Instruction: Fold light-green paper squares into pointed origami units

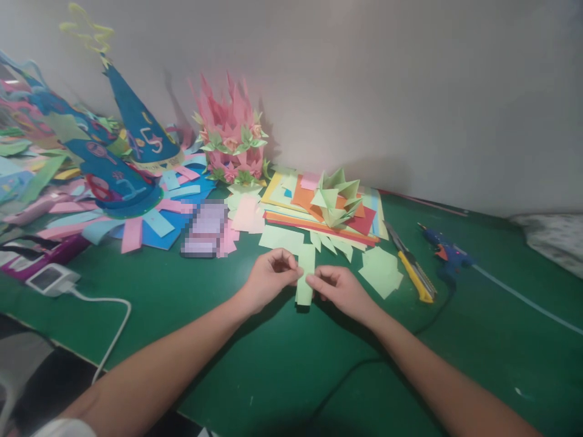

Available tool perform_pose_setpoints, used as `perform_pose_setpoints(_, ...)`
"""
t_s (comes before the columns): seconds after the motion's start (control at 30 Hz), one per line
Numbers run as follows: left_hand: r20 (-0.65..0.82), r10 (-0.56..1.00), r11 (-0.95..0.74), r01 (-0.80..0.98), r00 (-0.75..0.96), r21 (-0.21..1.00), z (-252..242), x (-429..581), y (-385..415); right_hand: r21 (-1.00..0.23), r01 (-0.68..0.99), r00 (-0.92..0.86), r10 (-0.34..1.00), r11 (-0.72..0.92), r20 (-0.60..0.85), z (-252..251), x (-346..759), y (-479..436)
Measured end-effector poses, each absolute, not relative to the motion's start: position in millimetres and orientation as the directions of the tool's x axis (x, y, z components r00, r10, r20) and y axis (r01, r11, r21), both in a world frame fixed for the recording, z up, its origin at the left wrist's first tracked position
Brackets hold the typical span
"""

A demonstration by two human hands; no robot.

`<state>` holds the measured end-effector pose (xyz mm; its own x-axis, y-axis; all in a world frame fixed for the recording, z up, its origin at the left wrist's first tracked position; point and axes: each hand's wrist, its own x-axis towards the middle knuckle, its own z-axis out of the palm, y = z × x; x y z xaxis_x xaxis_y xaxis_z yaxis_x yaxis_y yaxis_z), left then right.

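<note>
Thumb and fingers of the left hand [272,274] are pinched on the left long edge of a folded pale-green paper strip [306,261], while its right long edge is grasped likewise by the right hand [340,288]. The strip is held lengthwise, near to far, over the middle of the green bench [282,364]; whether its near end is touching the surface cannot be told. By its look, it should be light and easily bent, a little stiffer where layered, and readily creased or torn; it is best taken lightly by the long edges, with the folds pressed flat between thumb and forefinger. Just beyond the hands, a pale-green sheet [281,238] is laid before a stack of coloured paper [274,195], on which a green origami ring [334,200] is set. To the right, a yellow utility knife [410,268] and a blue glue gun [452,255] are placed. At the far left, a pink folded-paper structure [230,130] is stood near blue cone hats [136,112].
</note>
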<state>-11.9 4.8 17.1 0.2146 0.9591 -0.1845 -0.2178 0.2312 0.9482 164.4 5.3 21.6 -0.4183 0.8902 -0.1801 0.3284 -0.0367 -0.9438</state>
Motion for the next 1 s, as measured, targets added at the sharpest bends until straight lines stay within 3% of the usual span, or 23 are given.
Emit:
perform_pose_setpoints(0.6, -0.162, 0.971, 0.204, -0.260, 0.174, 0.944, 16.1, -13.6, 5.4, -0.881, 0.461, -0.443, 0.888, 0.105, -0.126, 18.7, 162.9, 3.6)
perform_pose_setpoints(1.0, -0.125, 0.977, 0.131, -0.019, 0.172, 0.991, 17.3, -16.0, 7.1, -0.871, 0.472, -0.451, 0.886, 0.134, -0.109, 15.6, 163.8, 3.7)
